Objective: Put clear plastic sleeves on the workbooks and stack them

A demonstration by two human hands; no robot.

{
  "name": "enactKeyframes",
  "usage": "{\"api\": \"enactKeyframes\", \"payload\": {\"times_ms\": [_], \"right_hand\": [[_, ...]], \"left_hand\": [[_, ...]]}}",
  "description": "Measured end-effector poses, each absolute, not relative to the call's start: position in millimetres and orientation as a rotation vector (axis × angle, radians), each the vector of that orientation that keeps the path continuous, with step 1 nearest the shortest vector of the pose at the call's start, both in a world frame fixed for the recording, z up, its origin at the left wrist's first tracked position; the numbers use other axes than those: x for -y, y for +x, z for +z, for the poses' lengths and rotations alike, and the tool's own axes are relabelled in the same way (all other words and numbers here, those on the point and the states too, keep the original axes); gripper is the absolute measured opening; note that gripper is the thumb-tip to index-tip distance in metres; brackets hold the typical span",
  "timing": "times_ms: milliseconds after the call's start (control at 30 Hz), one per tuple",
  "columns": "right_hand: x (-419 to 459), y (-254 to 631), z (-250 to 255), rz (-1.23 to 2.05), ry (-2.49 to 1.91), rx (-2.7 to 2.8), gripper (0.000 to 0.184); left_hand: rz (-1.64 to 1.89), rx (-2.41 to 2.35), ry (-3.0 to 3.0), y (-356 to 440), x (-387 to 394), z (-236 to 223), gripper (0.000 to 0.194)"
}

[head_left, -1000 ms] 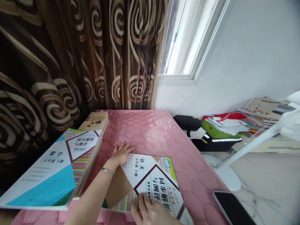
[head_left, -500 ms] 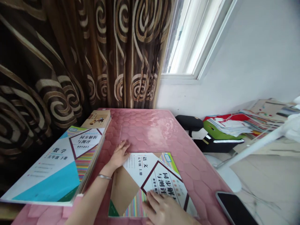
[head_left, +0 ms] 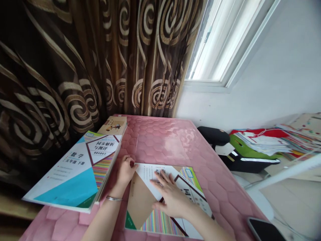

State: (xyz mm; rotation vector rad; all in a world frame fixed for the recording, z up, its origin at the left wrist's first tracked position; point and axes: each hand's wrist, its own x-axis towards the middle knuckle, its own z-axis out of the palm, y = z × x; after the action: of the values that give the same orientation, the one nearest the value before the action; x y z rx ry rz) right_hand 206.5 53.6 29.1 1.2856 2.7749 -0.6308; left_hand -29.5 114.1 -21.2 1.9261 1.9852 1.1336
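A workbook [head_left: 140, 202] with a white, brown and striped cover lies flat on the pink table [head_left: 220, 207], in front of me. My left hand [head_left: 126, 170], with a silver bangle at the wrist, is at its far left corner. Thumb and forefinger are pinched together on that corner, the other fingers curled. Across the cover rests my right hand [head_left: 170, 193], palm down, fingers spread, hiding part of the printed title. Just beyond the workbook, a faint clear sheet [head_left: 152, 145] seems to lie on the tabletop.
Left of my hands stands a stack of workbooks [head_left: 65, 182], with tan-covered books [head_left: 114, 125] behind it. A phone [head_left: 265, 230] lies at the right edge. Patterned curtains [head_left: 140, 57] hang behind. Beyond the right side are a white stand [head_left: 278, 175] and piled papers [head_left: 258, 142].
My right hand has slid from the near part of the cover to its middle, fingers spreading. My left fingers have gone from spread to pinched at the corner. The view has swung left.
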Motion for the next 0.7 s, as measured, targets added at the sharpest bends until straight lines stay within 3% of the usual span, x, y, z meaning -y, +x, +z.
{"api": "enactKeyframes", "payload": {"times_ms": [267, 467, 600, 700], "right_hand": [[-11.8, 214.1, 22.8, -0.595, 1.093, -2.835, 0.090], [1.6, 223.9, 38.1, -0.680, 1.075, -2.899, 0.060], [-0.3, 222.9, 48.6, -0.718, 1.133, -2.914, 0.051], [-3.5, 217.3, 57.4, -0.692, 1.120, -2.911, 0.032]], "left_hand": [[1.097, -1.972, 1.966, -30.9, -113.6, -23.6, 0.007], [1.129, -1.961, 1.972, -32.1, -116.2, -26.0, 0.006], [1.169, -1.945, 1.964, -33.2, -117.3, -27.9, 0.007], [1.201, -1.922, 1.935, -33.6, -117.9, -27.6, 0.007]]}}
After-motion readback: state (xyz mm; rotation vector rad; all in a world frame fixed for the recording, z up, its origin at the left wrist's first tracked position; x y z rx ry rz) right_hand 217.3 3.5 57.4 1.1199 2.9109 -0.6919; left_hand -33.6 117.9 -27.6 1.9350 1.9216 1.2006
